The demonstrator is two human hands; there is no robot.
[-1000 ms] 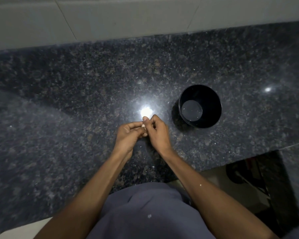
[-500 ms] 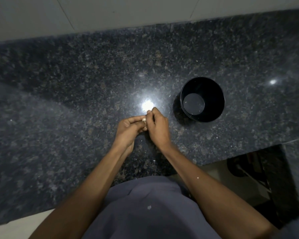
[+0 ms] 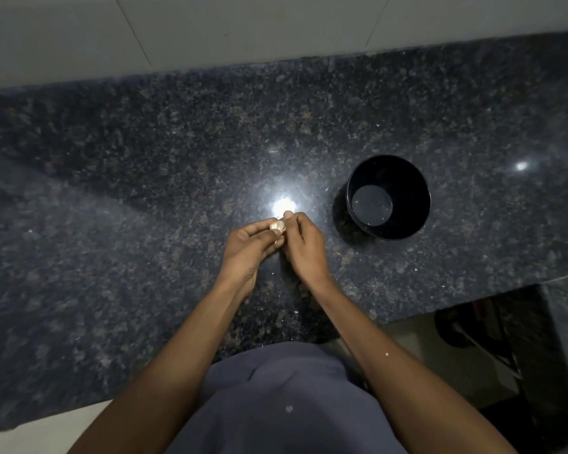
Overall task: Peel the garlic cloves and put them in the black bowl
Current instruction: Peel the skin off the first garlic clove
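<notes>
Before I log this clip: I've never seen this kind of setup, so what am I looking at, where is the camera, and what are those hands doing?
There is no machine here. A person wears a wide-angle camera on the head, so the one picture looks forward and down along their own bare arms. They stand at a dark speckled stone counter with a pale tiled wall behind it. The left hand and the right hand meet over the counter, and their fingers pinch a small pale garlic clove between them, apparently peeling it. To the right stands the black bowl, where peeled cloves go; it holds no cloves, only a few pale flecks. The bright spot by the hands is a lamp's reflection.
</notes>
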